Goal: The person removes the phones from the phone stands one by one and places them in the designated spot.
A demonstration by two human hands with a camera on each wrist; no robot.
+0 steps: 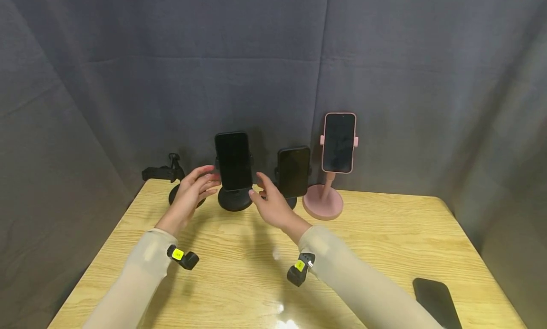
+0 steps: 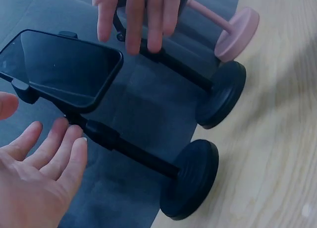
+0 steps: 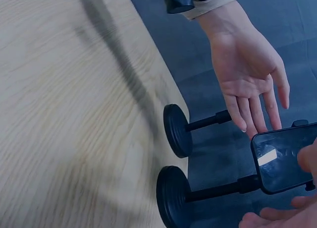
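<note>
A black phone [image 1: 233, 160] sits upright in the clamp of a black phone stand [image 1: 235, 201] near the table's back edge. My left hand [image 1: 192, 191] is at the phone's left, its fingers spread and slightly bent. On the other side is my right hand [image 1: 273, 205], with thumb and fingers apart and nothing between them. In the left wrist view the left fingers reach close to the joint under the phone's clamp [image 2: 25, 90]. The right wrist view has the right hand [image 3: 282, 219] partly cut off, near the phone's lower side.
Just right stands another phone [image 1: 293, 172] in a black stand. Farther right, a pink stand [image 1: 322, 203] holds a phone with a pink edge [image 1: 339, 143]. A black stand with a bare clamp [image 1: 157, 173] is at the left. One dark phone [image 1: 437, 300] lies at the table's front right.
</note>
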